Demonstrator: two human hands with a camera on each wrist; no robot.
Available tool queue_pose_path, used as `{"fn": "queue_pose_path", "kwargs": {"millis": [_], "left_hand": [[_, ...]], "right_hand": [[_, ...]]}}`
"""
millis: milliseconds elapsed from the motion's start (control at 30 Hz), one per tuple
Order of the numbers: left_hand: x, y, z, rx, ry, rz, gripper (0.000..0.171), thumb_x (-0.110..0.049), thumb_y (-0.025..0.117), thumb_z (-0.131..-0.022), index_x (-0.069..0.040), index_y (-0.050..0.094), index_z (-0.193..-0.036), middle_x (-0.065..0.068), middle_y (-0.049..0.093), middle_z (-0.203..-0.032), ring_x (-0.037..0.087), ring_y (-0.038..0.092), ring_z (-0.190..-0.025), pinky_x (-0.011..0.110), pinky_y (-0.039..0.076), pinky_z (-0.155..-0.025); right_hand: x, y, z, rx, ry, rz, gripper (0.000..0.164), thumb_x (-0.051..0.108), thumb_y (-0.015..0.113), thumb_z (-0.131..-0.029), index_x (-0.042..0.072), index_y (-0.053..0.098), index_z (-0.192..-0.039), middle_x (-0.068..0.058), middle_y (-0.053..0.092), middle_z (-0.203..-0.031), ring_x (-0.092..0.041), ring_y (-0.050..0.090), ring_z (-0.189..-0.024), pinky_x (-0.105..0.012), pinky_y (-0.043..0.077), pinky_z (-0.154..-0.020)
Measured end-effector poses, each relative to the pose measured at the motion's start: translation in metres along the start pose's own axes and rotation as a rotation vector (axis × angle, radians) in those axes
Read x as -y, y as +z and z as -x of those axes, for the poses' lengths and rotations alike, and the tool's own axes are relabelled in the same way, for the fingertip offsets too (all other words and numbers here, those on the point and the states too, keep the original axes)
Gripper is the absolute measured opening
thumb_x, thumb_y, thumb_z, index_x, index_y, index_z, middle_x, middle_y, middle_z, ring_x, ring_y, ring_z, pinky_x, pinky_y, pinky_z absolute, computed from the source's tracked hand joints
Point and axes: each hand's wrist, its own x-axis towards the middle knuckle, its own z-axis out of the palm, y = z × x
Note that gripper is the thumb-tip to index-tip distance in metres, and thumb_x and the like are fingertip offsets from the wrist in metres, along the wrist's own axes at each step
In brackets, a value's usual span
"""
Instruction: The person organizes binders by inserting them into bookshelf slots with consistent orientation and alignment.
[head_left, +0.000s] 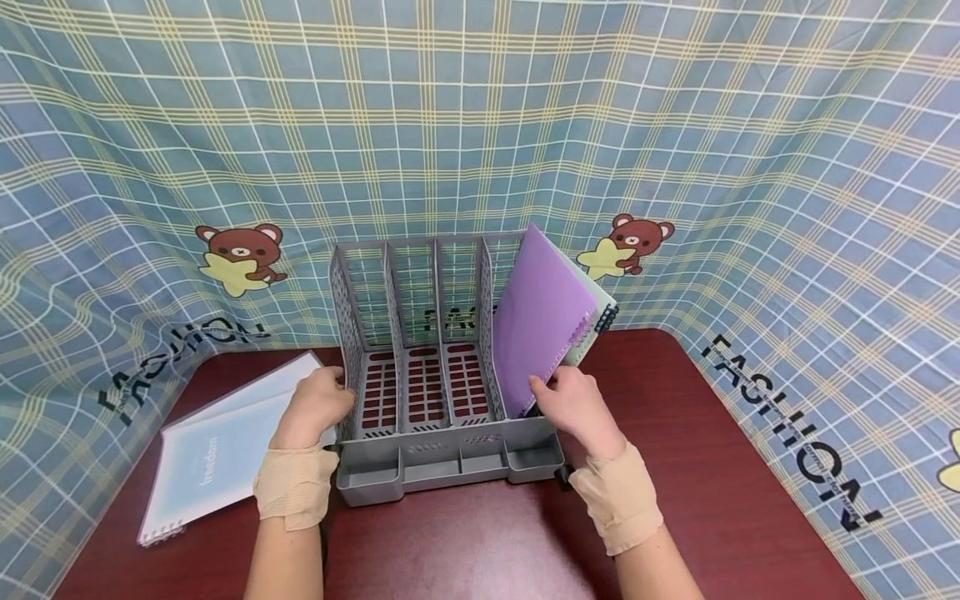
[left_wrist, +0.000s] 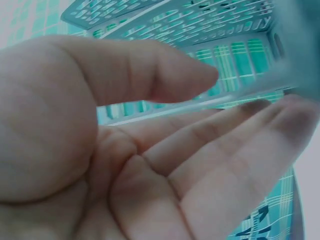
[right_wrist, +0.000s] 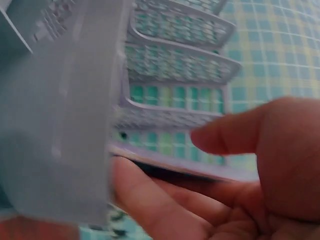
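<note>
A grey file organizer (head_left: 423, 439) with upright perforated dividers stands on the table. My left hand (head_left: 318, 404) is at its left side; in the left wrist view the fingers (left_wrist: 235, 160) reach nearly straight to the front corner, with the thumb held apart. At the right side is my right hand (head_left: 573, 404), its fingers (right_wrist: 150, 202) against the outer edge and its thumb raised clear. A purple spiral notebook (head_left: 536, 321) leans in the rightmost compartment, a pale green one (head_left: 581, 348) behind it. The other compartments hold nothing.
Left of the organizer, a light blue spiral notebook (head_left: 198, 471) lies on the dark red table (head_left: 480, 537), over another pale one. Small trays line the organizer's front. A plaid curtain (head_left: 420, 150) hangs behind and at both sides.
</note>
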Motion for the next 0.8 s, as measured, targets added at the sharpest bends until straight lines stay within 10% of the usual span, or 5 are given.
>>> {"fn": "queue_pose_path", "kwargs": {"millis": [433,633,800], "left_hand": [[-0.001,-0.035,0.045,-0.218,0.023,-0.081,0.059,-0.022,0.039,-0.098,0.007,0.037,-0.149,0.032,0.054,-0.133,0.026,0.056,-0.06,0.037,0.042,-0.055],[0.009,-0.046,0.063,-0.264,0.068,-0.148,0.055,-0.02,0.042,-0.098,0.007,0.041,-0.146,0.035,0.052,-0.134,0.035,0.057,-0.071,0.049,0.044,-0.067],[0.022,-0.051,0.067,-0.286,0.17,-0.185,0.053,-0.018,0.045,-0.097,0.006,0.045,-0.145,0.022,0.061,-0.087,0.025,0.048,-0.054,0.044,0.042,-0.062]], "right_hand": [[0.028,-0.047,0.04,-0.044,-0.231,0.012,0.029,0.031,0.056,-0.097,0.021,0.065,-0.072,0.009,0.049,-0.058,-0.012,0.045,-0.055,-0.033,0.042,-0.059],[0.051,-0.032,0.038,-0.221,-0.456,-0.063,0.023,0.02,0.056,-0.096,0.02,0.073,-0.112,0.007,0.071,-0.098,-0.006,0.063,-0.08,-0.034,0.054,-0.074],[0.071,-0.01,0.036,-0.329,-0.608,-0.139,0.034,0.01,0.055,-0.091,0.013,0.069,-0.122,0.0,0.068,-0.119,-0.013,0.063,-0.105,-0.037,0.053,-0.089]]}}
